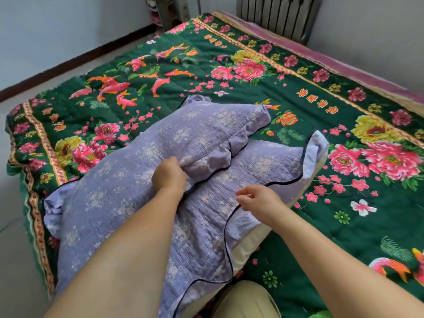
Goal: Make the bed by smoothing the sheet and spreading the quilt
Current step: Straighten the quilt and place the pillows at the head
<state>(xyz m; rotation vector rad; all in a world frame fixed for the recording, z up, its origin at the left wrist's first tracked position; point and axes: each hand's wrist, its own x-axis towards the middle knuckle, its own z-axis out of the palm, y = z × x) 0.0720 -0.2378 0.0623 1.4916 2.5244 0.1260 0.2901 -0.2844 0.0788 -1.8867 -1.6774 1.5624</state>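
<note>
The green quilt [229, 72], printed with pink peonies and orange fish, lay spread flat over the bed, covering nearly all of it; along the quilt's far edge a strip of pink sheet [358, 65] showed. On the near part of the quilt sat two lilac pillows, the upper pillow [183, 134] overlapping the lower pillow [263, 161], whose pale inner cushion showed at its near edge. They covered the quilt's near middle. The left hand [168, 175] gripped the frilled edge of the upper pillow, fingers curled into the fabric. The right hand [257, 197] hovered just above the lower pillow, fingers loosely curled and holding nothing. Beyond the quilt's far edge stood a grey radiator [277, 14] against the wall, and off the quilt's left side lay pale floor [68, 63] with a dark skirting board.
</note>
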